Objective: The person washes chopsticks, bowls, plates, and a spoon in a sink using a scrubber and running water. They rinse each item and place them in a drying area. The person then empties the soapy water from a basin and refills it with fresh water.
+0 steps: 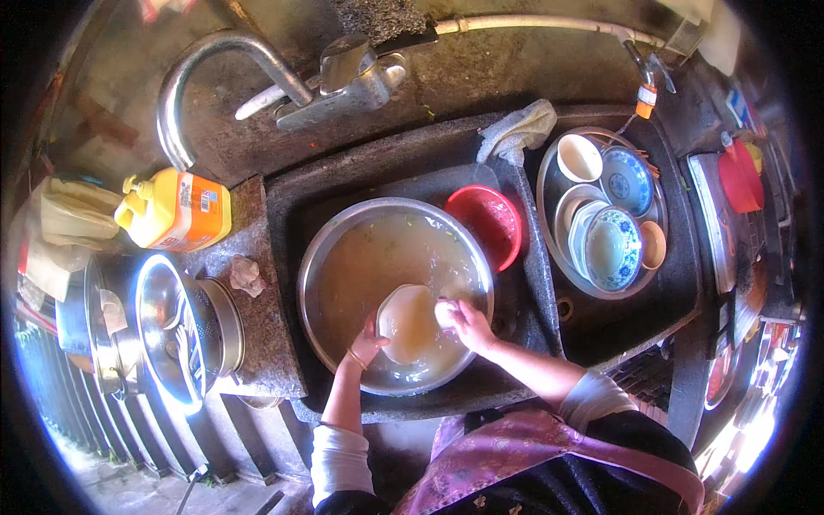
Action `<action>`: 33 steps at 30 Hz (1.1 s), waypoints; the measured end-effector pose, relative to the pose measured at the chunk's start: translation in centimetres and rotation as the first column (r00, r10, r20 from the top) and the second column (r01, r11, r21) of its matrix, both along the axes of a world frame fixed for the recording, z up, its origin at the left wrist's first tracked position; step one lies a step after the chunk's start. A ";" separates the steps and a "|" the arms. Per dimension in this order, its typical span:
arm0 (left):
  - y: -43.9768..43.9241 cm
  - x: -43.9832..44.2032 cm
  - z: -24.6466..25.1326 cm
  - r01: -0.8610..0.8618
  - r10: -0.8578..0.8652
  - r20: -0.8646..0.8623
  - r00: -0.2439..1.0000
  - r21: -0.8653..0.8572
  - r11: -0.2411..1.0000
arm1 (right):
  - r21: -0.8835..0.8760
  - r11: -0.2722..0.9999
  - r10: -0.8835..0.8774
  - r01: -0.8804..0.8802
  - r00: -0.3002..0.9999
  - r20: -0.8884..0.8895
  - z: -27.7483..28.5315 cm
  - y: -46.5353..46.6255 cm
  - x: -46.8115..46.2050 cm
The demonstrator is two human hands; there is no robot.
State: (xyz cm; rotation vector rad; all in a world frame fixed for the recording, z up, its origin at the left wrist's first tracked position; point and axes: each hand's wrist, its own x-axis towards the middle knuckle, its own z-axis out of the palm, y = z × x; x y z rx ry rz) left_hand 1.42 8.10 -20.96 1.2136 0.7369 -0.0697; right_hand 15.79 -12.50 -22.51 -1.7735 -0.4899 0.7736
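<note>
A large round metal basin (335,225) of murky water stands in the left bay of a dark stone sink. My left hand (368,341) grips the left rim of a pale bowl (405,325), which is tilted in the water at the basin's front. Its thumb lies over the bowl's edge. At the bowl's right side my right hand (468,324) holds a small whitish cloth or pad (445,313), partly hidden by the fingers. Bits of green float on the water. A red plastic bowl (489,222) rests against the basin's right rear side.
In the right bay a metal tray (549,238) holds several bowls, among them a blue-patterned bowl (613,248). A grey rag (518,132) hangs on the divider. A faucet (225,45), a yellow pump jug (174,209) and a metal colander (170,328) stand at the left.
</note>
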 end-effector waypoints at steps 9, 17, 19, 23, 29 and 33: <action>-2.8 -2.4 -2.7 -0.021 0.021 0.000 1.000 0.015 1.000 | -0.257 0.875 0.469 -0.410 0.586 0.661 -1.7 6.7 -5.7; -4.6 -2.9 -2.0 -0.191 0.174 0.087 0.981 0.262 0.946 | -0.432 0.837 0.333 -0.336 0.939 -0.084 -4.2 6.2 1.8; -4.4 -3.0 -2.9 -0.123 0.131 0.017 0.991 0.488 0.864 | -0.498 0.802 0.322 -0.329 0.941 -0.103 -3.9 5.1 1.6; -4.5 -3.6 -3.9 -0.138 0.255 -0.145 0.956 0.547 0.826 | -0.116 0.990 0.090 -0.076 0.988 0.127 -3.1 4.0 0.9; -4.8 -2.7 -1.6 0.358 0.250 -0.428 0.868 0.890 0.281 | -0.262 0.941 0.269 -0.213 0.942 0.202 0.4 3.6 2.4; -5.2 -2.0 0.6 -0.160 0.202 0.022 0.979 0.700 0.696 | -0.353 0.928 0.235 -0.121 0.925 0.298 1.1 4.4 3.6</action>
